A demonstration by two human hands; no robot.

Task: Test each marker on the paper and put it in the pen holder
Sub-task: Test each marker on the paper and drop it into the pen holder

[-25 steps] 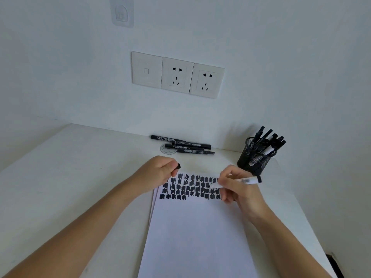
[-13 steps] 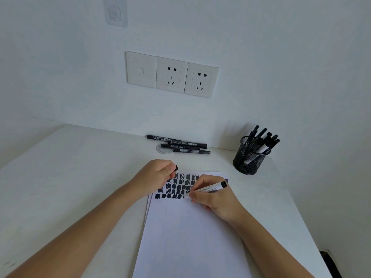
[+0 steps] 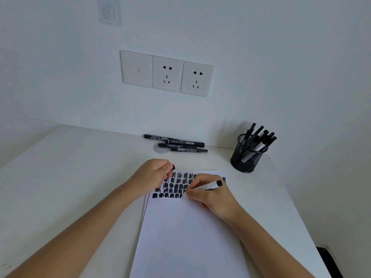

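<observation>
The right hand pinches a white-barrelled marker between thumb and fingers. The tip is down on the paper at the end of the lowest row of black test marks. The left hand is curled round a small black cap, of which only the end shows past the thumb. It sits over the sheet's top left corner, but I cannot tell whether it presses the sheet down.

Beyond the right hand and off to its right, well apart, stands the mesh pen holder, already crowded with markers. Beyond the left hand, close to the wall, a few loose markers lie side by side on the bench, apparently untested.

The likeliest mishaps from here:
- **Smearing:** the right hand's fingers lie just beside the fresh marks, so dragging across them could smear wet ink.
- **Paper skidding:** if the left hand is not pinning the corner, a firm stroke could skid the sheet.
- **Losing the cap:** the cap is held deep in the fist and could slip out while being turned for recapping.
- **Jamming the holder:** the holder is full enough that a marker pushed in at an angle might jam against the others or nudge the light basket over.
</observation>
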